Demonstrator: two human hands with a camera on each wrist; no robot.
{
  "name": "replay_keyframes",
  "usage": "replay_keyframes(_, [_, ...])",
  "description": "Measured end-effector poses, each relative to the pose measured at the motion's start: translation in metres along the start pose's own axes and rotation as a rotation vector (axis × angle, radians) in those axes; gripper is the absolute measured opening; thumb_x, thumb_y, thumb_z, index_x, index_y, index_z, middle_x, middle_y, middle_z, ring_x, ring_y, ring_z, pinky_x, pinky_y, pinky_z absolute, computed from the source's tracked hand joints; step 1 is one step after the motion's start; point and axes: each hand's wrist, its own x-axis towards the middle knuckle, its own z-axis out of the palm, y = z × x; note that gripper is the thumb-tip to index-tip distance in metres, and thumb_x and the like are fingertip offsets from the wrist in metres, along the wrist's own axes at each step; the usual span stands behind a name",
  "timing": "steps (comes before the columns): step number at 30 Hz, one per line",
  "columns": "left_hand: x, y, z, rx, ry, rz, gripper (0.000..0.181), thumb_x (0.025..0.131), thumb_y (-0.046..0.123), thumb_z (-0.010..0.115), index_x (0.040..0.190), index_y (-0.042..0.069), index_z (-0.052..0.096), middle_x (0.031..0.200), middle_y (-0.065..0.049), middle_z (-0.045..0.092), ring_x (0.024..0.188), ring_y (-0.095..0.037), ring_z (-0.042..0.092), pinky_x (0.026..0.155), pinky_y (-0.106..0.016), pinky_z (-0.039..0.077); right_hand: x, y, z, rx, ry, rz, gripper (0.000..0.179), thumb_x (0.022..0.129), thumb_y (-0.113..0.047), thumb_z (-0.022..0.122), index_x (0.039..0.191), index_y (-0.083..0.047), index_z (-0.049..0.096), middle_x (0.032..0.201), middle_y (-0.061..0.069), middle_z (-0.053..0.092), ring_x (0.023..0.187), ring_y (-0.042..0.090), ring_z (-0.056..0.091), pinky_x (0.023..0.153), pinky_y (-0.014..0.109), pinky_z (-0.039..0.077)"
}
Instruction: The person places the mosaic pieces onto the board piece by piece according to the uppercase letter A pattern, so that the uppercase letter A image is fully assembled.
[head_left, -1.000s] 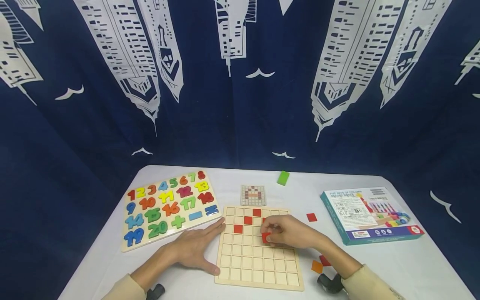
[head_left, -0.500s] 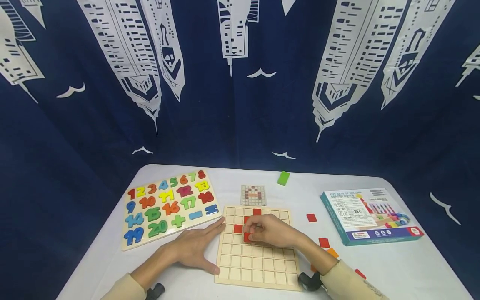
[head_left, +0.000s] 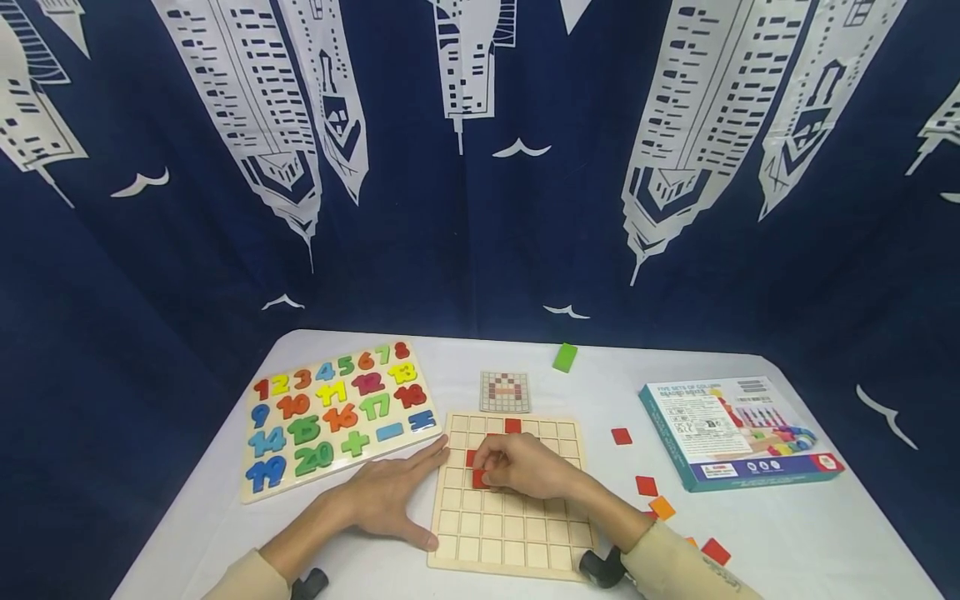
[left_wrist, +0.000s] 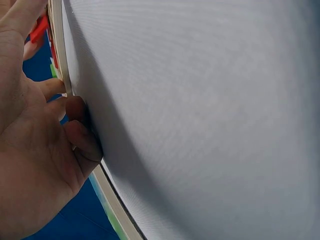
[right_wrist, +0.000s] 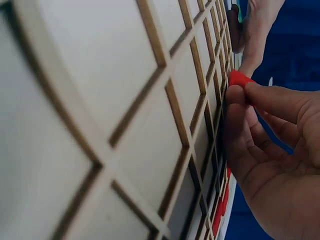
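Note:
My right hand (head_left: 525,467) pinches a red square tile (head_left: 480,479) between thumb and fingers, low over the left part of the wooden grid board (head_left: 513,552). In the right wrist view the tile (right_wrist: 240,78) sticks out past the fingertips. One red tile (head_left: 512,426) lies in the board's top row. Another (head_left: 470,457), partly covered by the fingers, sits just above the held one. My left hand (head_left: 386,496) lies spread beside the board, thumb and fingertips touching its left edge.
A small pattern card (head_left: 505,392) lies behind the board. On the left is a number puzzle (head_left: 341,404); on the right, a boxed toy (head_left: 738,429). Loose red (head_left: 621,436) and orange tiles (head_left: 662,507) lie near my right forearm, and a green block (head_left: 565,357) stands farther back.
My right hand has carried the red tile leftward across the board, uncovering more loose tiles on the right. My left hand has stayed at the board's edge.

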Motion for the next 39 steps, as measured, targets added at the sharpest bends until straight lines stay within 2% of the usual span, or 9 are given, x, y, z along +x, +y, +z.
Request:
replay_keyframes(6, [0.000, 0.000, -0.001, -0.001, -0.001, 0.007, 0.123, 0.065, 0.089, 0.064, 0.162, 0.027, 0.020, 0.170, 0.010, 0.005, 0.141, -0.035, 0.043, 0.102, -0.061, 0.042, 0.003, -0.003, 0.000, -0.045, 0.051, -0.003, 0.013, 0.088, -0.006, 0.076, 0.093, -0.017, 0.071, 0.079, -0.010, 0.066, 0.073, 0.004, 0.061, 0.072, 0.023, 0.051])
replay_keyframes(12, [0.000, 0.000, -0.001, 0.001, -0.001, 0.006, 0.123, 0.065, 0.089, 0.064, 0.162, 0.028, 0.021, 0.170, 0.010, 0.005, 0.139, -0.035, 0.046, 0.100, -0.060, 0.043, 0.005, -0.005, 0.001, -0.023, 0.036, 0.008, 0.011, 0.087, -0.007, 0.077, 0.092, -0.015, 0.071, 0.077, -0.007, 0.068, 0.070, 0.005, 0.061, 0.068, 0.023, 0.051])
replay_keyframes(24, [0.001, -0.001, -0.001, 0.002, 0.001, 0.006, 0.123, 0.065, 0.090, 0.063, 0.162, 0.027, 0.020, 0.170, 0.010, 0.004, 0.137, -0.034, 0.048, 0.100, -0.056, 0.045, 0.011, -0.005, 0.006, -0.066, 0.019, -0.020, 0.010, 0.088, -0.010, 0.077, 0.092, -0.016, 0.070, 0.076, -0.010, 0.065, 0.068, 0.002, 0.059, 0.067, 0.021, 0.052])
replay_keyframes(39, [0.001, -0.001, 0.000, 0.012, 0.005, 0.013, 0.124, 0.065, 0.090, 0.062, 0.162, 0.027, 0.020, 0.170, 0.009, 0.004, 0.137, -0.035, 0.048, 0.099, -0.055, 0.046, 0.011, -0.007, 0.006, -0.092, 0.041, 0.005, 0.011, 0.088, -0.009, 0.077, 0.088, -0.018, 0.071, 0.075, -0.011, 0.064, 0.068, 0.004, 0.055, 0.062, 0.021, 0.048])
